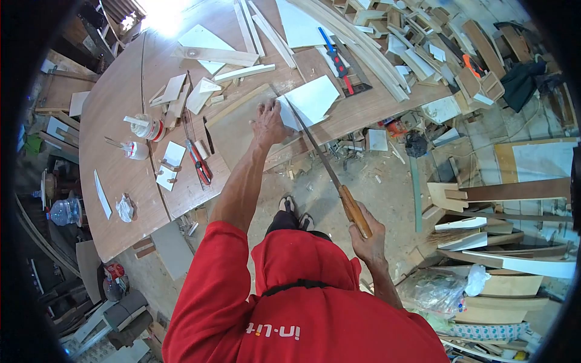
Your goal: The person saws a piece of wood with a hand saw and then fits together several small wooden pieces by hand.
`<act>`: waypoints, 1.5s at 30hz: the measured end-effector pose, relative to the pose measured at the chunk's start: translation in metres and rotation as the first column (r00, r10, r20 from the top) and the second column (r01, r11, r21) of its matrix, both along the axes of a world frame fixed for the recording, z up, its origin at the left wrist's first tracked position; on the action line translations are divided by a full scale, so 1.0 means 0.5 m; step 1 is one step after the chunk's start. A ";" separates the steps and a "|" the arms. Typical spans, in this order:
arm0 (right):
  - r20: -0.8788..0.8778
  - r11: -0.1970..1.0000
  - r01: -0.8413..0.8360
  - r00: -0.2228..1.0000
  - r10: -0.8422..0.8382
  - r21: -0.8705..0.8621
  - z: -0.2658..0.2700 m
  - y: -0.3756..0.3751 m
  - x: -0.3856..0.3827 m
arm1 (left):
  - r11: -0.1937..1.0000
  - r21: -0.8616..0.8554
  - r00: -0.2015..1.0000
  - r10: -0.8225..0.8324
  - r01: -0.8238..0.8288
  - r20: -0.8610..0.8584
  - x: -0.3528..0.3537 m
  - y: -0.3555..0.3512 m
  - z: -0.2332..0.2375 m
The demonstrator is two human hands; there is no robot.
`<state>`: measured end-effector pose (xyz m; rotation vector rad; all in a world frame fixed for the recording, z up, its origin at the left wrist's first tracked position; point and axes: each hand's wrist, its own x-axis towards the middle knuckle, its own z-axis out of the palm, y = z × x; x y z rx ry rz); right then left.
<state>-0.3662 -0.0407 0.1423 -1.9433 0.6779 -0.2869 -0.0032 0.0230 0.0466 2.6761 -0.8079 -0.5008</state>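
A handsaw with a wooden handle (354, 212) is in my right hand (368, 237), which is closed round the handle's near end. Its long thin blade (324, 154) runs up and left, the tip lying over a white board (311, 100) at the table edge. My left hand (269, 125) lies on the near left corner of this board, fingers spread and pressing down beside the blade tip. Just left of that hand, a flat brown panel (239, 130) rests on the tabletop.
The wooden table (115, 199) holds a red-handled tool (200, 162), glue-smeared jars (145, 128), white offcuts (172, 164) and long strips (363, 45). A red and blue tool (334, 60) lies near a square. Scrap wood (478, 242) crowds the floor on the right.
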 end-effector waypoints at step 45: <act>-0.153 0.998 -0.005 0.988 -0.004 -0.060 0.021 -0.025 -0.074 | 0.998 0.056 0.999 0.001 -0.003 0.040 -0.013 -0.005 0.033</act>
